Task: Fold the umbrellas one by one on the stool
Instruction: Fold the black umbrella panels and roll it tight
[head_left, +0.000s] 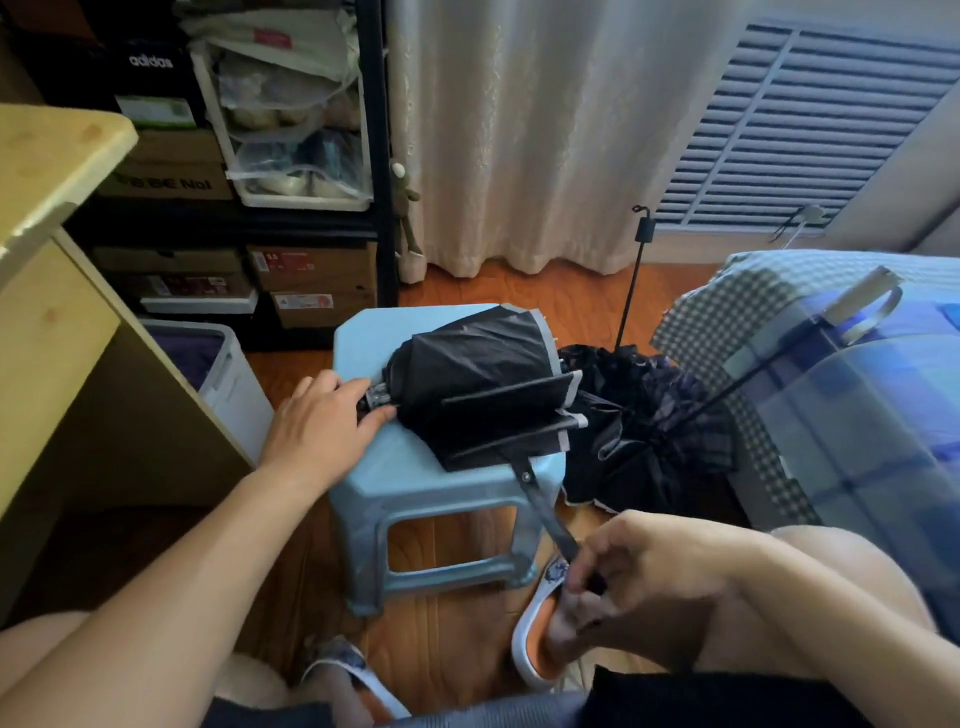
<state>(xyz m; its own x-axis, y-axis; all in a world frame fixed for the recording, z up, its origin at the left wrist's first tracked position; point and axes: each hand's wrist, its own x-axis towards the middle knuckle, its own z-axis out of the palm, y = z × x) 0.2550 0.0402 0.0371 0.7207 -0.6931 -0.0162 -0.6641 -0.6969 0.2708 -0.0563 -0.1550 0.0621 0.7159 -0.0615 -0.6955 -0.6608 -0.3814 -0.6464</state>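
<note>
Umbrella (478, 384) number one lies across the blue stool (363, 332), canopy bunched and black, so the seat carries its weight while I wrap it. My left hand (322, 415) rests near-flat on its handle end, fingers mostly straight, and I judge it is there to pin the bundle and stop it rolling. My right hand (639, 561) is curled round the far end of the strap (540, 509), pinching it and drawing it out taut toward my knee, which I read as getting ready to wind it round the folds.

Counting umbrellas: three. One on the stool, a second (649, 415) heaped dark and loose on the floor just beside the stool with its shaft sticking up, and a third (831, 332), grey-handled, lying on the bed (779, 291). So I judge one is nearly done and two are waiting. One stool, two hands, both busy on the same umbrella
</note>
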